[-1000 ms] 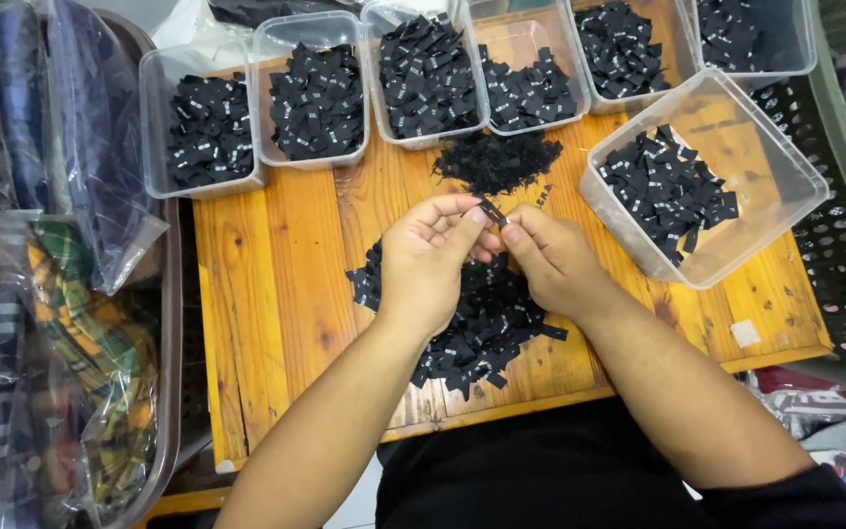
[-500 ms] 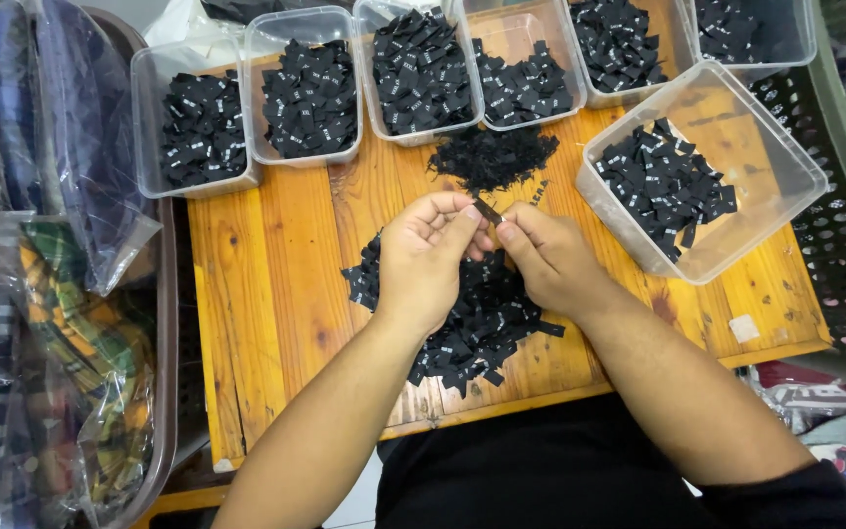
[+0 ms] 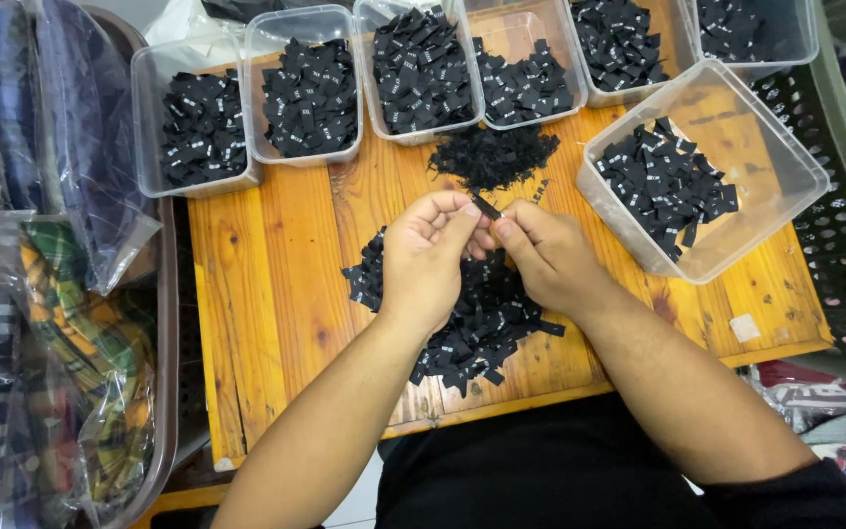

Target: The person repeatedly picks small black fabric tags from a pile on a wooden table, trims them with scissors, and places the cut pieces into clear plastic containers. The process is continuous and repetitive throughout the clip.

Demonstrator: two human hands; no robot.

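At the centre of the frame, the fingers of the left hand (image 3: 430, 257) and right hand (image 3: 547, 259) meet, pinched together on one small black label (image 3: 487, 207) held above the worktop (image 3: 276, 255). Directly beneath lies a loose pile of black labels (image 3: 472, 318); a darker heap (image 3: 494, 157) sits just above. Clear plastic tubs (image 3: 203, 132) of labels line the upper edge, one larger tub (image 3: 702, 167) at right.

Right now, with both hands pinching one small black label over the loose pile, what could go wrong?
The label is held only at the fingertips of the left hand and right hand; a slip would likely lose it in the pile. The tilted clear tub sits near the right forearm and might get nudged.
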